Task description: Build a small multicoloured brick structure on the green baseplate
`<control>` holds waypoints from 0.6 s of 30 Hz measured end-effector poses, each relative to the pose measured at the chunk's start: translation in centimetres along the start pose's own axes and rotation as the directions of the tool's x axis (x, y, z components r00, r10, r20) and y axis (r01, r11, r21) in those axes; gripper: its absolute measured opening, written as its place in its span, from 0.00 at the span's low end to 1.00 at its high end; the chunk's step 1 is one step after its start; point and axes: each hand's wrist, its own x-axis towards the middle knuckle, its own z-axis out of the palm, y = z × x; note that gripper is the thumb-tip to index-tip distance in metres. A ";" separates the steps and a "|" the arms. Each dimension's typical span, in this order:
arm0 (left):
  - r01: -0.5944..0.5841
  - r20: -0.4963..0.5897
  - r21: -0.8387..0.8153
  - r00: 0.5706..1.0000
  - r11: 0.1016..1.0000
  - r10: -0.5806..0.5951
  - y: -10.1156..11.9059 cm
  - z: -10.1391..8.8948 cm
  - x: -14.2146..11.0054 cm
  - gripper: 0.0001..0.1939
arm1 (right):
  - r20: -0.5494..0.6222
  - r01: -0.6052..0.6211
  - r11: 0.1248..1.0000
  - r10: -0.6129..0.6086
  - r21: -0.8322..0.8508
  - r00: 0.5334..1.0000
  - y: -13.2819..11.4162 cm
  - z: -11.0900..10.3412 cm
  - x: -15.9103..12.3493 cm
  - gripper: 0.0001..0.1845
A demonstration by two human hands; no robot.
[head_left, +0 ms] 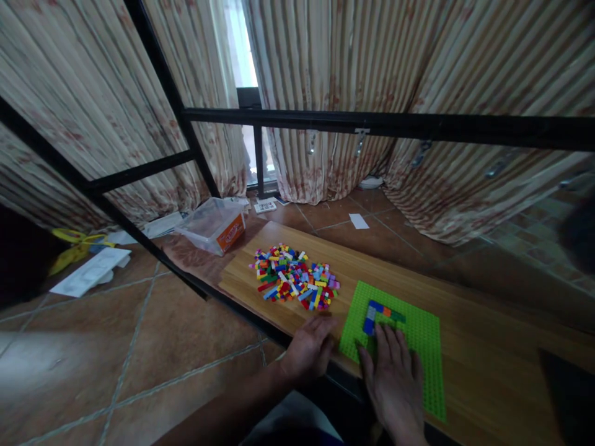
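A green baseplate (421, 331) lies on the wooden table (488, 371) with a few coloured bricks (381, 313) fixed near its far left part. My right hand (393, 378) lies flat on the plate just below those bricks, fingers stretched out, holding nothing. At the table's near edge, left of the plate, rests my left hand (309, 347). Its fingers curl loosely towards the pile of loose coloured bricks (295, 279). Whether something small sits in them is hidden.
A clear plastic box with an orange label (214, 226) stands at the table's far left end. Black metal bars (372, 124) cross the view above the table. Papers (90, 269) and a yellow object (74, 244) lie on the tiled floor; curtains hang behind.
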 end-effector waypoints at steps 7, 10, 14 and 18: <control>0.208 -0.271 0.180 0.950 0.961 -0.155 -2.6 -5.5 -1.1 0.15 | -0.058 0.013 1.000 -0.011 0.029 0.998 0.1 0.0 0.1 0.41; 0.360 -0.447 0.250 0.866 0.899 -0.223 -4.0 -7.2 -0.5 0.13 | -0.059 0.017 0.999 -0.015 0.029 0.998 0.1 0.0 0.1 0.41; 0.424 -0.470 0.331 0.849 0.843 -0.243 -5.2 -8.1 0.3 0.13 | -0.055 0.016 1.000 -0.015 0.019 0.998 0.2 0.1 0.0 0.41; 0.413 -0.451 0.362 0.862 0.836 -0.231 -5.6 -7.9 1.1 0.13 | -0.050 0.014 1.000 -0.013 0.019 0.999 0.3 0.1 0.0 0.42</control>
